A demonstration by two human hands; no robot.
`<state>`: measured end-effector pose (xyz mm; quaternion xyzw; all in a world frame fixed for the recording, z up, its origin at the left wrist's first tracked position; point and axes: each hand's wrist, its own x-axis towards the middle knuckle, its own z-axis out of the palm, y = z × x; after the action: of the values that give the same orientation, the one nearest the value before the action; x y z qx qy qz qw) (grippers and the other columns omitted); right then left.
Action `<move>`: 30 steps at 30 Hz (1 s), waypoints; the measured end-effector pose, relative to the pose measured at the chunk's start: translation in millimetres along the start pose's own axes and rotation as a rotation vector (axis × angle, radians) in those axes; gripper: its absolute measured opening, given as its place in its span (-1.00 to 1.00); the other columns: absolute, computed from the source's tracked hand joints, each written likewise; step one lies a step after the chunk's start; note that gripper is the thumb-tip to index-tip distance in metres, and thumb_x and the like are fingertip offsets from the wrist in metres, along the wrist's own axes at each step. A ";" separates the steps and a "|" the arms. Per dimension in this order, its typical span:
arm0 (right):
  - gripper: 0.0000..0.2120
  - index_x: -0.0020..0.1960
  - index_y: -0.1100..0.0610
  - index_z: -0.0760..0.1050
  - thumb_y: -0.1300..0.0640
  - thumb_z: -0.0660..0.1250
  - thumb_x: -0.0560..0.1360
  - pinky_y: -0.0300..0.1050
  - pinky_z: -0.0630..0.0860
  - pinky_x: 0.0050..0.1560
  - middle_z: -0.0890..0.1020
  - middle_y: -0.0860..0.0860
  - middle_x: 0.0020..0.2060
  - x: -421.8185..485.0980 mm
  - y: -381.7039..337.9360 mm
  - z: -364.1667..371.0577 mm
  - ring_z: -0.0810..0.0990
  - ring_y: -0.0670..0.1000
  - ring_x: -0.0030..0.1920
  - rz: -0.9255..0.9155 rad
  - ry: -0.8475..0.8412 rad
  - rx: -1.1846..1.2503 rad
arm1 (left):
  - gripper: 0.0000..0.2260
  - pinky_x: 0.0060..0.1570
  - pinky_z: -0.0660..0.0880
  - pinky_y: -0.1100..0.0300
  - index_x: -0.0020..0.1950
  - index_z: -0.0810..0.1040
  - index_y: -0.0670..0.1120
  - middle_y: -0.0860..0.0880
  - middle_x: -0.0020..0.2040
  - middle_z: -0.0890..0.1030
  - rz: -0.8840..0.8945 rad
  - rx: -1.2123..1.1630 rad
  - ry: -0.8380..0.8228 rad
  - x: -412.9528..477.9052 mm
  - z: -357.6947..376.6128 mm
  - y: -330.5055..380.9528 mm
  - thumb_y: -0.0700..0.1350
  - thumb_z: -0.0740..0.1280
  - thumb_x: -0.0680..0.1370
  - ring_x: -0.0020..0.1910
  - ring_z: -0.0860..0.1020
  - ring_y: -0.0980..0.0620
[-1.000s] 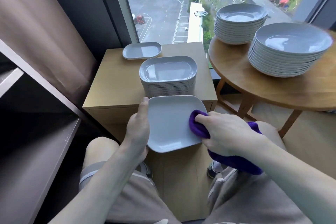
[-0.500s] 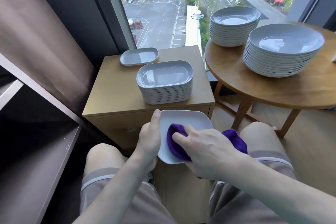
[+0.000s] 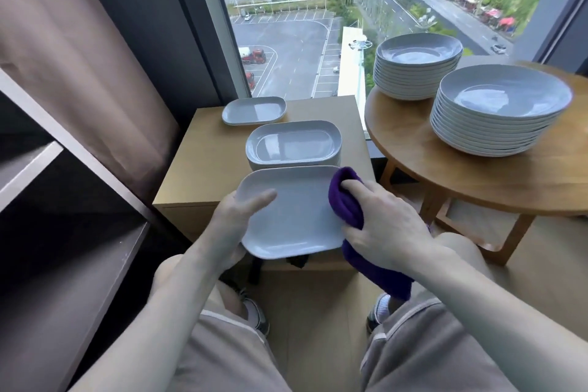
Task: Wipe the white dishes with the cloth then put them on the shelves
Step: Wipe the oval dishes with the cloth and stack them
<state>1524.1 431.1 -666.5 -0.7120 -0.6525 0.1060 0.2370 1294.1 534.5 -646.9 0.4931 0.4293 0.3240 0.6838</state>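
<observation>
A white rectangular dish (image 3: 296, 216) is held level above my lap, in front of the cabinet. My left hand (image 3: 235, 219) grips its left edge, thumb lying on top. My right hand (image 3: 381, 226) is shut on a purple cloth (image 3: 345, 200), pressed against the dish's right edge; the rest of the cloth hangs below my wrist. Just behind the held dish is a stack of the same dishes (image 3: 292, 146) on the wooden cabinet (image 3: 203, 169). One more dish (image 3: 254, 110) lies at the cabinet's back. Dark shelves (image 3: 79, 280) stand at my left.
A round wooden table (image 3: 477, 175) at the right carries two tall stacks of white round plates (image 3: 499, 108), (image 3: 416, 64). A large window is behind the cabinet, a brown curtain (image 3: 79, 57) at left. My knees and shoes are below the dish.
The dish was tilted down with the cloth rubbing its middle; now it is level and higher, and my right hand with the cloth has slid to its right edge.
</observation>
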 end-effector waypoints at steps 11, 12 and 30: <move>-0.58 0.21 -0.20 0.43 -0.06 0.27 0.35 -0.10 0.44 -0.14 0.60 -0.17 -0.10 61.5 18.6 -37.2 0.55 -0.12 -0.12 0.131 0.202 0.344 | -0.61 0.33 0.53 -0.24 0.39 0.52 -0.32 -0.32 0.32 0.61 0.045 0.112 0.146 74.4 -8.1 57.7 -0.48 0.29 0.56 0.30 0.60 -0.34; -0.60 0.19 -0.19 0.45 -0.06 0.26 0.34 -0.09 0.44 -0.14 0.61 -0.17 -0.13 65.6 20.5 -39.3 0.56 -0.12 -0.13 0.143 0.206 0.361 | -0.58 0.34 0.53 -0.23 0.39 0.51 -0.32 -0.31 0.32 0.61 0.048 0.119 0.154 81.7 -8.2 61.7 -0.47 0.31 0.53 0.30 0.60 -0.33; -0.64 0.10 -0.21 0.46 -0.08 0.27 0.30 -0.22 0.44 -0.21 0.64 -0.18 -0.24 88.1 46.6 -32.4 0.56 -0.21 -0.20 0.231 0.149 0.387 | -0.68 -0.14 0.54 0.18 0.22 0.54 -0.08 -0.01 0.04 0.64 0.042 0.572 0.388 169.8 -32.2 51.0 -0.20 0.52 0.51 0.07 0.64 -0.05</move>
<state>1591.0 509.2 -646.7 -0.7291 -0.5150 0.2023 0.4029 1335.4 709.9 -648.5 0.6030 0.6144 0.2921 0.4167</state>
